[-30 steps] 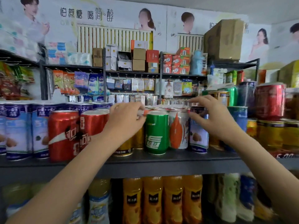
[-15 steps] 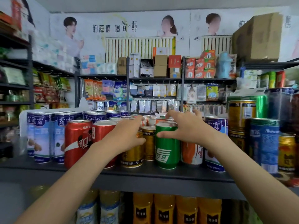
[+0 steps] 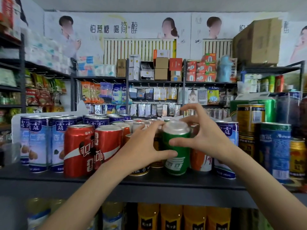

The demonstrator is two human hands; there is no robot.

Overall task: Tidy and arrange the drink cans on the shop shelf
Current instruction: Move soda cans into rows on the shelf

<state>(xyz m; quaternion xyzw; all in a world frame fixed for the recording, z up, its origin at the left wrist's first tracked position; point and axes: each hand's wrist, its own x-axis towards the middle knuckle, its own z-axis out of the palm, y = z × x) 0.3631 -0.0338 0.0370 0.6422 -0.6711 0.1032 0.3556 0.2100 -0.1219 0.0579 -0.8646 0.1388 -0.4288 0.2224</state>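
A green soda can [image 3: 178, 165] stands upright near the front of the dark shelf [image 3: 149, 181]. My left hand [image 3: 141, 150] holds it from the left, thumb laid across its front and fingers reaching round its upper side. My right hand [image 3: 206, 138] grips it from the right, thumb on its front and fingers curled over its silver top. Two red cola cans [image 3: 79, 150] stand to the left, with a block of blue-and-white cans [image 3: 39, 143] beyond them. An orange-and-white can [image 3: 201, 160] stands right of the green one, and a gold can [image 3: 139, 170] sits partly hidden under my left hand.
At the right stand a blue-and-white can [image 3: 227, 135], stacked yellow tins [image 3: 250, 120], a tall blue can [image 3: 275, 150] and a gold can [image 3: 297, 156]. More cans fill the rows behind. Orange juice bottles [image 3: 171, 216] line the shelf below.
My right hand moved left from the blue-and-white can onto the green can. My left hand shifted right from the gold can to the green can's side. The view swung left.
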